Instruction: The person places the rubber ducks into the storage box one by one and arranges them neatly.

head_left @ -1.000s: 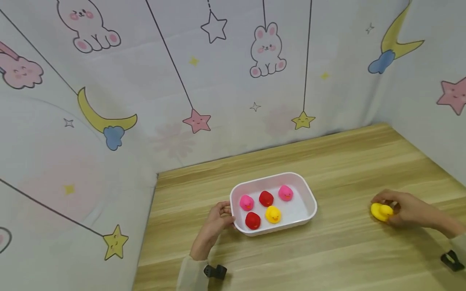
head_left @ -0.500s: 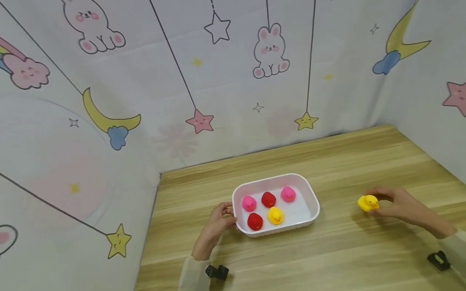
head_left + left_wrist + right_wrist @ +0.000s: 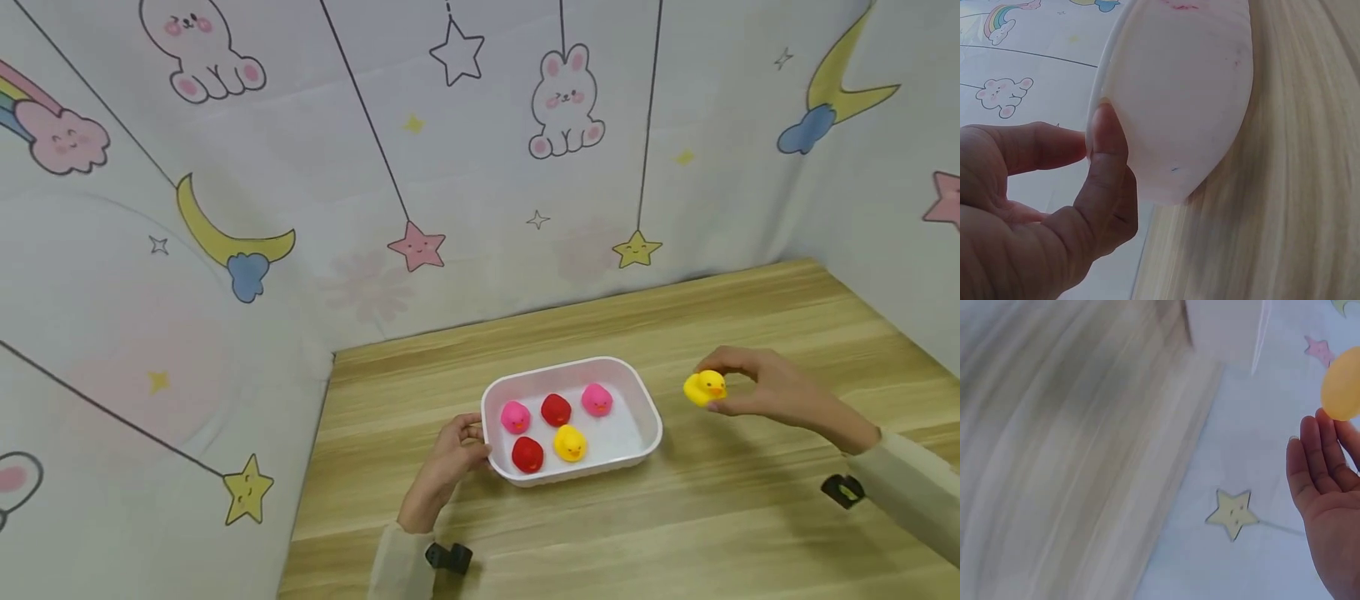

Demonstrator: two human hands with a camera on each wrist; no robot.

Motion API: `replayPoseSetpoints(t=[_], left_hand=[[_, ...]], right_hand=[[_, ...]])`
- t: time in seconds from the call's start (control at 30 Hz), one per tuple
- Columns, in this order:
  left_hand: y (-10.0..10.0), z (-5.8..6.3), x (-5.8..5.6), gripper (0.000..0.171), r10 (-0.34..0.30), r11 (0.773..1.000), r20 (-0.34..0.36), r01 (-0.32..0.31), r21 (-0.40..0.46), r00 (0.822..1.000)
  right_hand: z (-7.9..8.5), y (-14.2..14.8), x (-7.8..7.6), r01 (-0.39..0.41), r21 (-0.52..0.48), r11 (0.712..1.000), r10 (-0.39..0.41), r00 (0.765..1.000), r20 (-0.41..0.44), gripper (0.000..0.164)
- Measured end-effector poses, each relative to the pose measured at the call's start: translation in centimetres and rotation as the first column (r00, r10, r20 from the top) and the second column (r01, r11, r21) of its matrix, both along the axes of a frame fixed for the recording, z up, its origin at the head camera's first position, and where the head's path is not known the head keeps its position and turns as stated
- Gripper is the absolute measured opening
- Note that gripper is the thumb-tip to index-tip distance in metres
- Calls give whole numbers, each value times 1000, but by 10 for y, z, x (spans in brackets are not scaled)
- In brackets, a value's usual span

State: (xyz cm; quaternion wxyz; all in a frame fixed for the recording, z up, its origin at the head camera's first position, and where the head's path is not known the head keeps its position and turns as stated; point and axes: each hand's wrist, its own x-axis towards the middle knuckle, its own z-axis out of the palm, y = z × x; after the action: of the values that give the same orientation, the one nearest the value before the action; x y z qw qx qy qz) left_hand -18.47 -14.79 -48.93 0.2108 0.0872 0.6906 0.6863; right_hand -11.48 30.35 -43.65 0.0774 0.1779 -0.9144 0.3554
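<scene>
A white tray (image 3: 648, 433) stands on the wooden table, with several small rubber ducks inside it. Among these are a pink duck (image 3: 597, 400), a red duck (image 3: 527, 455) and a yellow duck (image 3: 570, 443). My left hand (image 3: 447, 456) holds the tray's left end; in the left wrist view, its thumb and fingers pinch the white rim (image 3: 1099, 94). Right of the tray and raised off the table, my right hand (image 3: 765, 387) pinches another yellow rubber duck (image 3: 705, 388) between thumb and fingers. The right wrist view shows only part of that duck, beyond the fingertips (image 3: 1329, 434).
The wooden table (image 3: 600, 542) extends around the tray on all sides. A white printed cloth (image 3: 480, 192) rises behind it and along both sides. Dark wrist devices sit at both sleeves, such as the left one (image 3: 450, 557).
My right hand has lifted the yellow rubber duck off the table and carried it left towards the tray. The left hand stays at the tray's end. The head view has shifted slightly.
</scene>
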Motion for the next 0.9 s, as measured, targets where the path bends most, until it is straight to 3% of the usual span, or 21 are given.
replayPoseSetpoints(t=[0.17,0.47,0.73,0.9], left_hand=[[2,0,-1,56,-5,1000,-11,5,5,1000],[-1,1,-1,55,2,1000,-8,-2,-8,1000],[-2,0,-3,55,7,1000,-16,-7,-10,1000],[-2,-2,-3,56,0,1000,-12,0,-2,1000]], right_hand=[[8,-24,-14,9,1,1000,-9,1000,30,30],[9,-53,-34,-27,-4,1000,27,1000,2,32],[-2,-79,-49,-94,-39,995,97,992,81,38],[-9,-91,-51,-138,-8,990,138,984,110,40]])
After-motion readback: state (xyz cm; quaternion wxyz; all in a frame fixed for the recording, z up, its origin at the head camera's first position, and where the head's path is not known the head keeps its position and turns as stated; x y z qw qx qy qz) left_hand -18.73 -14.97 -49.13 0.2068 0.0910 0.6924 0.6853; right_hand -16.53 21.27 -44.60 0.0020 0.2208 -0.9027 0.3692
